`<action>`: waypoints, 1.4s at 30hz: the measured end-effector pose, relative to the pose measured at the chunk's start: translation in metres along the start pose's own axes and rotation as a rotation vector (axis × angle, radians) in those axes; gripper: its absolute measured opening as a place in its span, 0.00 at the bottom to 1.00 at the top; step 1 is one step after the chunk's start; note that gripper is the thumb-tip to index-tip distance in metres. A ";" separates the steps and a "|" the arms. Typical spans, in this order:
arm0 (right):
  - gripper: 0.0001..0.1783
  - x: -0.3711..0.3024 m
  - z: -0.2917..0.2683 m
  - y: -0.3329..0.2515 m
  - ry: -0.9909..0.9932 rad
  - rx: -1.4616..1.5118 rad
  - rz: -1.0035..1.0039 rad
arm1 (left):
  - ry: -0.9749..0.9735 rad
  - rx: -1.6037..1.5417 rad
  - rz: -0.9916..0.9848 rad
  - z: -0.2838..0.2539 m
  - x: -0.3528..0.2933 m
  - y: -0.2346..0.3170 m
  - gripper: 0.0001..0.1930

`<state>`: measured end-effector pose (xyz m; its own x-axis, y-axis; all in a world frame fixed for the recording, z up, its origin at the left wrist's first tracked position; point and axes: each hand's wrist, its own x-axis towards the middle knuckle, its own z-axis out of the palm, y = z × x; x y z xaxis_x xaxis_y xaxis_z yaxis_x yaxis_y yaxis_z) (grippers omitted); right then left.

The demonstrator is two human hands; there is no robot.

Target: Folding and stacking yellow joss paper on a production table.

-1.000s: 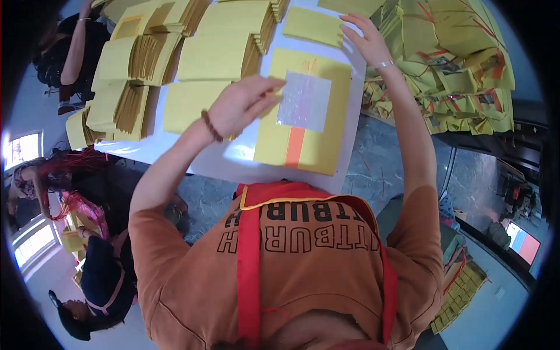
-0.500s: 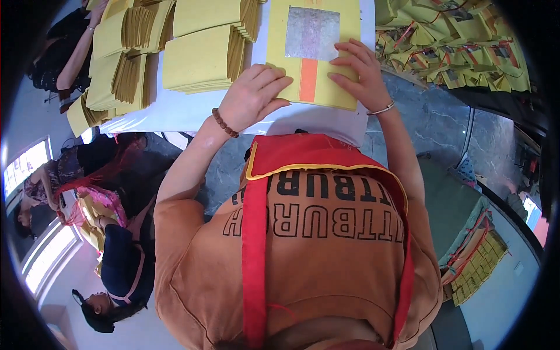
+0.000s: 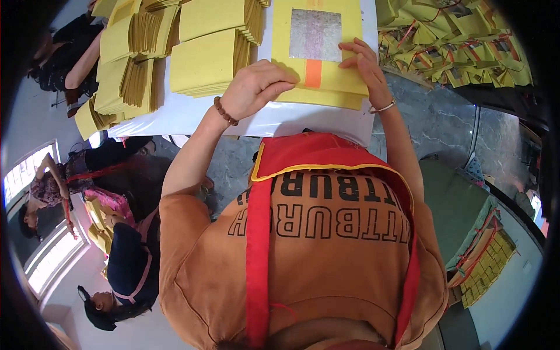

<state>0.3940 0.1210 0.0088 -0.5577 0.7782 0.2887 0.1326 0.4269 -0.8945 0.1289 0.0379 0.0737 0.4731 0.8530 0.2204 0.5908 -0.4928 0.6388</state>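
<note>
Yellow sheet [image 3: 326,67]: near edge now lifted off a lower layer [image 3: 326,98]. Left hand [image 3: 262,86]: pinching its left edge. Right hand [image 3: 367,70]: loosely curved at right edge, grip unclear.

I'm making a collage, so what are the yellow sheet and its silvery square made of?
The yellow sheet looks like matte paper or thin card: flat, dull surface. The silvery square could be foil or plastic film: it has a speckled shine.
</note>
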 end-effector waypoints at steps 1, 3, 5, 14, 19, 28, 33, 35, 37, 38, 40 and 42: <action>0.24 0.000 0.001 0.000 0.009 0.025 0.021 | -0.009 -0.048 -0.038 0.000 0.000 -0.001 0.08; 0.25 0.000 0.001 0.000 0.021 0.049 0.041 | 0.001 -0.040 -0.056 0.000 0.002 0.001 0.07; 0.27 -0.001 0.002 0.000 0.038 0.055 0.040 | 0.010 -0.035 -0.074 0.001 0.004 0.001 0.07; 0.35 0.000 0.001 0.011 -0.003 -0.036 -0.015 | -0.014 -0.105 -0.104 -0.003 0.011 -0.004 0.08; 0.43 0.000 -0.004 0.009 -0.055 0.017 -0.016 | -0.095 -0.166 -0.197 -0.008 0.015 -0.005 0.08; 0.45 -0.002 -0.008 0.010 -0.091 -0.054 -0.087 | -0.128 -0.354 -0.394 -0.011 0.017 -0.009 0.10; 0.38 0.000 -0.013 0.012 -0.114 0.055 -0.087 | -0.120 -0.399 -0.401 -0.011 0.019 -0.011 0.10; 0.33 0.004 -0.015 0.014 -0.148 0.095 -0.101 | -0.114 -0.403 -0.406 -0.009 0.018 -0.013 0.10; 0.26 0.001 -0.012 0.006 -0.137 0.044 -0.077 | -0.063 -0.464 -0.423 -0.008 0.017 -0.017 0.11; 0.21 0.000 -0.011 0.003 -0.121 -0.010 -0.052 | -0.062 -0.464 -0.423 -0.009 0.018 -0.017 0.11; 0.19 0.001 -0.012 0.008 -0.110 -0.046 -0.067 | -0.172 -0.492 -0.486 -0.015 0.018 -0.015 0.12; 0.19 0.001 -0.013 0.012 -0.095 -0.088 -0.086 | -0.094 -0.409 -0.250 -0.021 0.015 -0.011 0.16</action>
<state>0.4054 0.1329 0.0032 -0.6449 0.6915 0.3255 0.1499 0.5321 -0.8333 0.1161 0.0593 0.0855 0.4179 0.9079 -0.0321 0.3972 -0.1508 0.9053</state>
